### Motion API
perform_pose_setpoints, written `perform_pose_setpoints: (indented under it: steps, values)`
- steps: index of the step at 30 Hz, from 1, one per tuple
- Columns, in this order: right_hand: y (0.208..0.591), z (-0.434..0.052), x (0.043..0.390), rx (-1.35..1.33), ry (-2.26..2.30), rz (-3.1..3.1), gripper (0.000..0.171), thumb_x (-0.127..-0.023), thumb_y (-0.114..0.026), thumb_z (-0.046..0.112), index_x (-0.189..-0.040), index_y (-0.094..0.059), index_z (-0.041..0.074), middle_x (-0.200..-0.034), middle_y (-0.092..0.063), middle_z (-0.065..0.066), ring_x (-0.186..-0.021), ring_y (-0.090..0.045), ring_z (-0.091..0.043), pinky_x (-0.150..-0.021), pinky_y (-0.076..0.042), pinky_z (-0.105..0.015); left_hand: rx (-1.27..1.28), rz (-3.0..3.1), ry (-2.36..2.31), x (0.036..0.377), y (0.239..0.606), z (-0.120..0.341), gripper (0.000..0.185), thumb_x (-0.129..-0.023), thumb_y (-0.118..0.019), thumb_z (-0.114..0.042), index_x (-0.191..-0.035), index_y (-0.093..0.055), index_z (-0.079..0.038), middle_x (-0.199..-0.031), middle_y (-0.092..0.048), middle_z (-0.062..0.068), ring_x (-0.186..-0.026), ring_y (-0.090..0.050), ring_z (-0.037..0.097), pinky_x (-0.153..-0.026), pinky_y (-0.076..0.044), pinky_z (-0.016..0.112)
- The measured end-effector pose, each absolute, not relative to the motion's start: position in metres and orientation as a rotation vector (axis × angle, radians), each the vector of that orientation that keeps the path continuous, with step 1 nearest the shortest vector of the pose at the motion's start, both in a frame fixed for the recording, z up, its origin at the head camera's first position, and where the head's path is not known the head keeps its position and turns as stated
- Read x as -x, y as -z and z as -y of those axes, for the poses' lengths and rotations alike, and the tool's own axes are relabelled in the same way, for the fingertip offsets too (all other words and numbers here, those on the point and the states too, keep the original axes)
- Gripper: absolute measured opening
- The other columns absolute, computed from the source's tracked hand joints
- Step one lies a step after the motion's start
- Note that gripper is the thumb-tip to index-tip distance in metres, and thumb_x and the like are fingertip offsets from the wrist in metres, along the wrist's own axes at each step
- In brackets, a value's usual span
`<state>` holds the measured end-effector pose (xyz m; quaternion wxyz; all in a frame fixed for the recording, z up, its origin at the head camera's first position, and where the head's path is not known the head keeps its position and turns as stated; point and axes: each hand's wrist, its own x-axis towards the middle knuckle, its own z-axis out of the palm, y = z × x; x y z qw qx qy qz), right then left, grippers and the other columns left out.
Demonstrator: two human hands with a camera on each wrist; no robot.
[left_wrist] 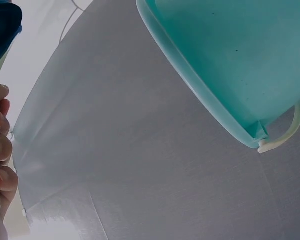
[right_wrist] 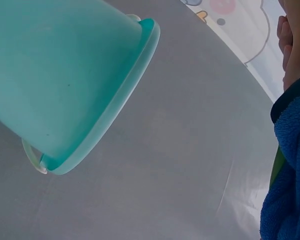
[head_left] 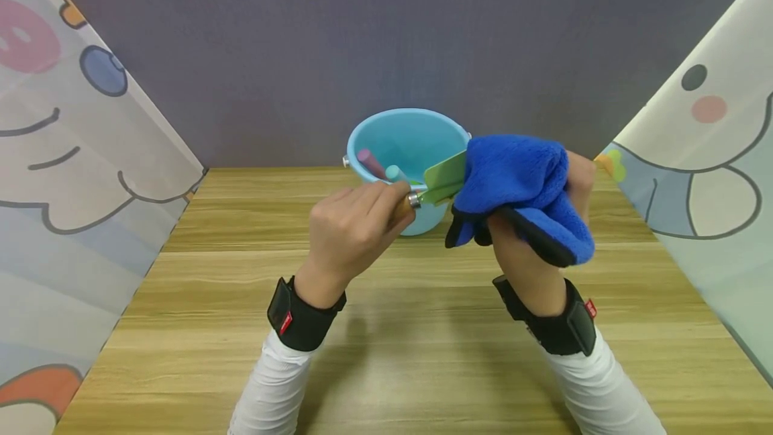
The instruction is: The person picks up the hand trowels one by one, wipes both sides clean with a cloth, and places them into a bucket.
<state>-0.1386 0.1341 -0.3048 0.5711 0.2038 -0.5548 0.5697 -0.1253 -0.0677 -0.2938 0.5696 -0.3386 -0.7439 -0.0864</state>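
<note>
My left hand [head_left: 356,230] grips the wooden handle of a small green trowel [head_left: 443,176], its fingers curled round it. A metal collar shows between handle and blade, and the blade points to the right. My right hand [head_left: 531,267] holds a blue towel [head_left: 513,176] with black edging, bunched against the far part of the blade. The towel hides the blade's tip and most of the fingers. In the left wrist view, the curled fingers [left_wrist: 2,150] appear at the left edge. The towel [right_wrist: 292,175] hangs at the right edge of the right wrist view, with a sliver of green beside it.
Behind the hands, a light blue bucket [head_left: 404,118] stands on the wooden table [head_left: 253,233], near the grey back wall [head_left: 272,52]. Inside it are a purple rod-like piece [head_left: 371,162] and a teal one [head_left: 395,174]. Cartoon-printed panels [head_left: 60,247] flank the table.
</note>
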Motion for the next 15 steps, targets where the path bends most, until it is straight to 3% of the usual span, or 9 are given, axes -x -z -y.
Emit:
perform_pose_setpoints:
  steps: [7, 15]
  values:
    - [0.2997, -0.1357, 0.1403, -0.396, -1.355, 1.315, 0.034, -0.073, -0.066, 0.005, -0.097, -0.050, -0.014, -0.099, -0.065, 0.002, -0.093, -0.059, -0.018, -0.092, -0.046, -0.031, 0.792, 1.749, 0.195, 0.1260, 0.2942, 0.0682, 0.007, -0.085, -0.069, -0.004, -0.088, -0.064, -0.007, -0.061, -0.051, -0.005, -0.047, -0.044, 0.007, -0.044, -0.027, 0.022]
    - [0.2964, -0.1392, 0.1434, -0.346, -1.353, 1.303, 0.034, -0.073, -0.067, 0.004, -0.099, -0.052, -0.013, -0.101, -0.064, 0.003, -0.095, -0.059, -0.018, -0.093, -0.045, -0.031, 0.789, 1.761, 0.183, 0.1269, 0.2936, 0.0693, 0.005, -0.086, -0.066, -0.003, -0.087, -0.063, -0.008, -0.060, -0.050, -0.005, -0.047, -0.041, 0.005, -0.043, -0.026, 0.022]
